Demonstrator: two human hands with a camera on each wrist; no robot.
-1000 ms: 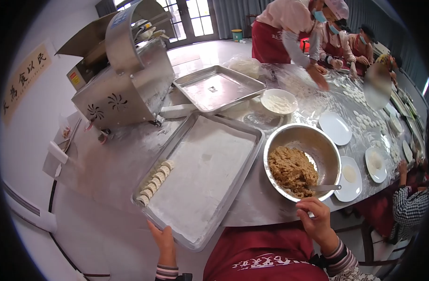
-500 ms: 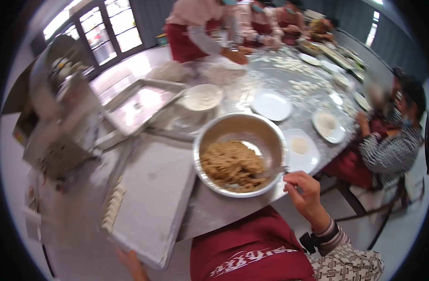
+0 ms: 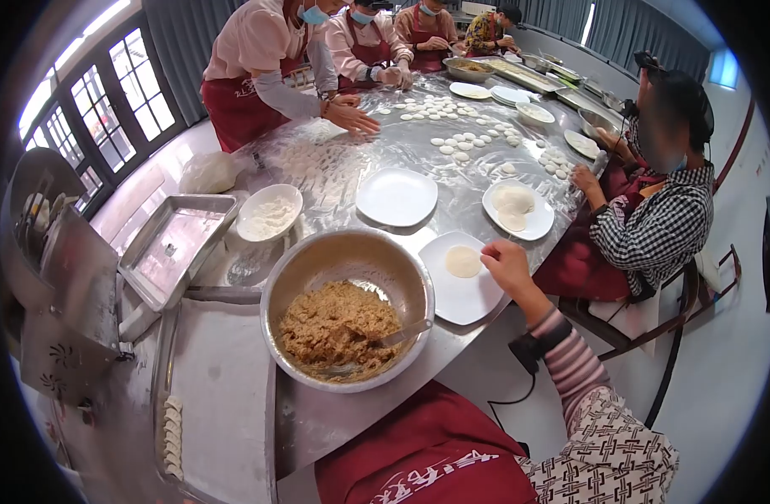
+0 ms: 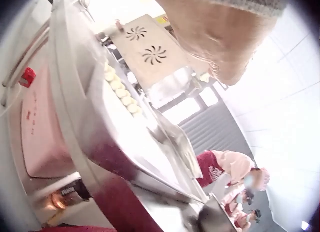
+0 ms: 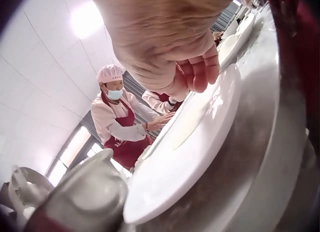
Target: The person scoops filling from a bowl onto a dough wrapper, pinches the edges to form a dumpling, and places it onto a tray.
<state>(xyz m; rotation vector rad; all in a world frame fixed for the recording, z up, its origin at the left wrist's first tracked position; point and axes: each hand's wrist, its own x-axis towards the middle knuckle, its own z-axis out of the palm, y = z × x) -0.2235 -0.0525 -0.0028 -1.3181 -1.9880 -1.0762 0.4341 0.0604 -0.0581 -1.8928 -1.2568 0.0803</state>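
Hovering just right of the steel bowl (image 3: 351, 256), the right hand (image 3: 507, 265) bends loose fingers over the dough wrapper (image 3: 463, 261) on its white plate (image 3: 460, 307) and grips nothing. A careless pinch could tear the soft round or shove the plate off the bench (image 3: 309, 412) edge. Far left of the bowl, the left hand (image 4: 220, 37) is beside the tray (image 4: 85, 117); I cannot tell its grip.

- Wrapper (image 3: 463, 261): thin, pale round disc of dough, lying flat on the plate, towards its far side.
- Plate (image 3: 460, 301): white, shallow, set flat at the table's near edge.
- Tray (image 3: 221, 378): long metal tray dusted with flour, with a row of folded dumplings (image 3: 173, 437) along one edge.
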